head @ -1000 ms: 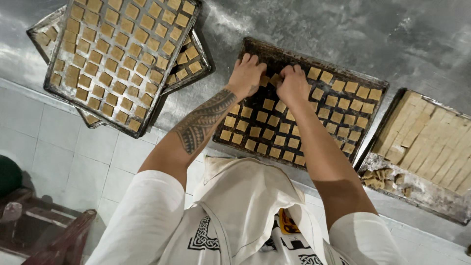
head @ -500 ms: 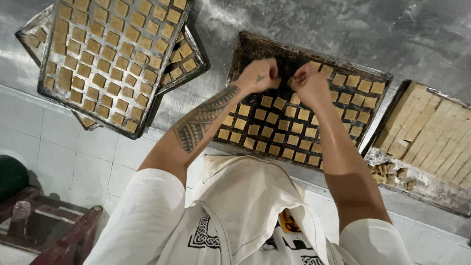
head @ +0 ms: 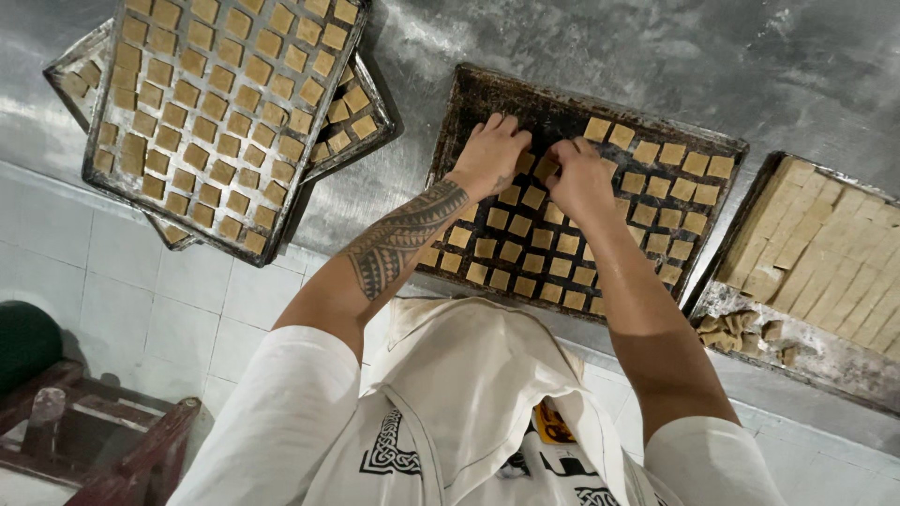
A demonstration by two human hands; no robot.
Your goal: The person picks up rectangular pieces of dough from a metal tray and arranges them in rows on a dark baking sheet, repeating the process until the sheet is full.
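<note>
A dark baking tray point(head: 553, 101) lies on the steel table, with rows of small tan dough squares point(head: 562, 267) over most of it. The tray's far left part is bare. My left hand point(head: 489, 152), on a tattooed forearm, rests there with its fingers curled down onto the tray, and what is under them is hidden. My right hand point(head: 579, 180) is close beside it, with its fingertips pinched on a dough square point(head: 545, 167) between the two hands.
Two stacked trays point(head: 105, 178) full of dough squares stand at the left. At the right is a tray point(head: 722, 302) with a scored dough slab point(head: 830, 248) and scraps point(head: 736, 330). The counter front is white tile point(head: 141, 272), and a red wooden stool point(head: 103, 440) stands below.
My hands were slightly apart half a second ago and have come back together over the tray's bare far-left part. The right hand has moved a little nearer to me.
</note>
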